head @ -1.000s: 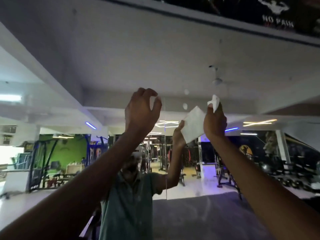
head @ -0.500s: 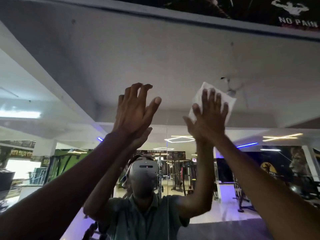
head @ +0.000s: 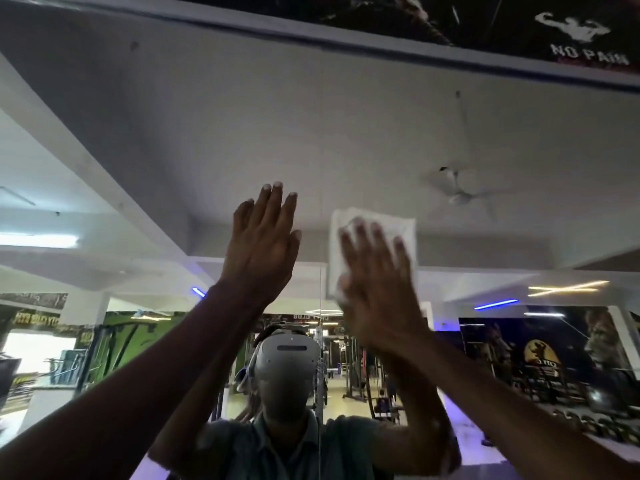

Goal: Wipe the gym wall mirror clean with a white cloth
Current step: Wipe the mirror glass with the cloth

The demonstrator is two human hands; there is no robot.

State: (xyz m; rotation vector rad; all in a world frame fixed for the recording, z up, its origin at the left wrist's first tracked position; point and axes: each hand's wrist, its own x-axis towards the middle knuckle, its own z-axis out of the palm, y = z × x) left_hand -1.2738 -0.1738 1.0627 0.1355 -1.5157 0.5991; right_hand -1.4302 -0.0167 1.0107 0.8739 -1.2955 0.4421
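The white cloth [head: 374,233], bunched in a fist a second ago, is now lying spread flat on the wall mirror [head: 311,126], with the right hand [head: 375,285] pressing it there, fingers straight and apart (blurred, so probably sweeping). This suggests wiping proper is getting under way. The left hand [head: 263,244] is resting flat beside it, fingers straight and holding nothing. A vertical seam is running between the two hands. Bare glass is stretching well above, up to the mirror's top frame [head: 346,36] and out to both sides.
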